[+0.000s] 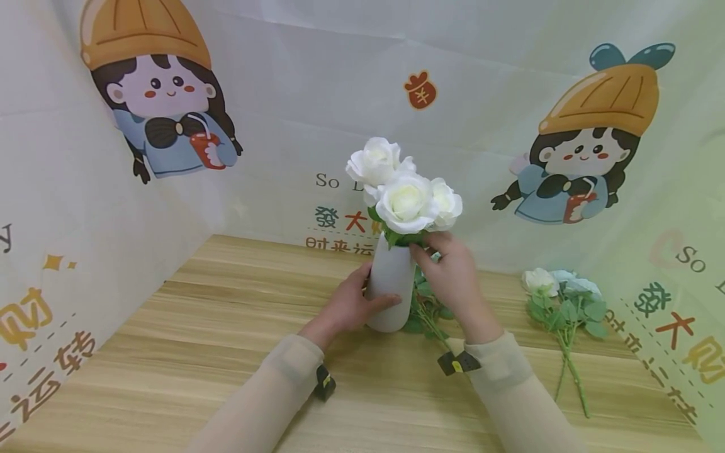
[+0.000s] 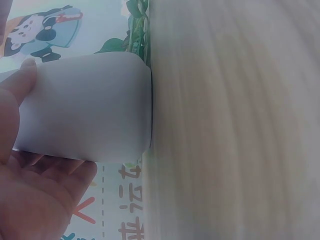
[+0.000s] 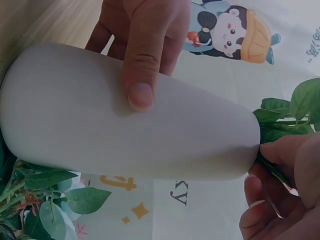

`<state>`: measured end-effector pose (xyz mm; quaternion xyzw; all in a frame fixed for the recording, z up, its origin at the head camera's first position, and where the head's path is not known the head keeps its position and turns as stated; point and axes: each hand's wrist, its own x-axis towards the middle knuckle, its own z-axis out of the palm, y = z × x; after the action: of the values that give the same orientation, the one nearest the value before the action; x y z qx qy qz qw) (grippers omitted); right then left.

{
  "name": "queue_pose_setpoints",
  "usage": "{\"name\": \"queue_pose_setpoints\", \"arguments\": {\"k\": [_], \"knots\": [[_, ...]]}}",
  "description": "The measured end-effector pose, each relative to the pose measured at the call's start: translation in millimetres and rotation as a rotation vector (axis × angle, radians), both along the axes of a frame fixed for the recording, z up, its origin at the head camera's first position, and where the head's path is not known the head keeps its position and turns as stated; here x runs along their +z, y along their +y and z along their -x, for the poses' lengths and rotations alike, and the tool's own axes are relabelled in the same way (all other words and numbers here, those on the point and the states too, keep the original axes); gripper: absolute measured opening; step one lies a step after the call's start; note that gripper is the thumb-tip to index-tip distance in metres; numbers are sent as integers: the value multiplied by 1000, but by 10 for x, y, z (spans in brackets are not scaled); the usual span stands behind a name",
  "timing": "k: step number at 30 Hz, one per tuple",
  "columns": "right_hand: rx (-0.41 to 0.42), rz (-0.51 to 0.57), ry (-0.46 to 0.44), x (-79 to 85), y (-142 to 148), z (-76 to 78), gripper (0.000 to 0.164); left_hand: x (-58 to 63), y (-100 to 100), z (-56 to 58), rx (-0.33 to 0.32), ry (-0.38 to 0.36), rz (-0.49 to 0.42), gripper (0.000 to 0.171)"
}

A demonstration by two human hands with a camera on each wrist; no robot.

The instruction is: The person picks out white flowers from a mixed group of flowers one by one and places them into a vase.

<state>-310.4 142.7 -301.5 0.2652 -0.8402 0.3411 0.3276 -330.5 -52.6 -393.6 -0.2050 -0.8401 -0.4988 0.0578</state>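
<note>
A pale grey-white vase (image 1: pixel 391 283) stands upright on the table, with several white roses (image 1: pixel 406 204) fanning out of its mouth. My left hand (image 1: pixel 348 302) grips the vase low on its side; the thumb lies across the front, as the right wrist view also shows. In that view my right hand (image 3: pixel 285 185) is at the vase's rim, thumb and fingers pinching green leaves (image 3: pixel 275 170) of the white roses where they leave the mouth. The stems inside the vase are hidden. In the left wrist view, the base of the vase (image 2: pixel 90 105) meets the table.
Behind and right of the vase, partly covered by my right hand, lies a leafy flower stem (image 1: pixel 427 308). Further right lie white and pale blue flowers (image 1: pixel 566 302) with crossed stems. Printed cloth (image 1: pixel 272 126) stands around the wooden table (image 1: pixel 226 352).
</note>
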Motion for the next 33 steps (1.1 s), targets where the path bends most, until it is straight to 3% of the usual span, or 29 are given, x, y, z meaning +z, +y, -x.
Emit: {"name": "queue_pose_setpoints", "arguments": {"k": [15,25,33], "knots": [[62,74,15,36,45,-10,37,5,0,4,3,-5,8,74],[-59,177,47,74,149,-44,16,11,6,1,-6,-5,1,75],[-98,193,36,107,257,-76,21,20,16,0,2,-19,-10,75]]}}
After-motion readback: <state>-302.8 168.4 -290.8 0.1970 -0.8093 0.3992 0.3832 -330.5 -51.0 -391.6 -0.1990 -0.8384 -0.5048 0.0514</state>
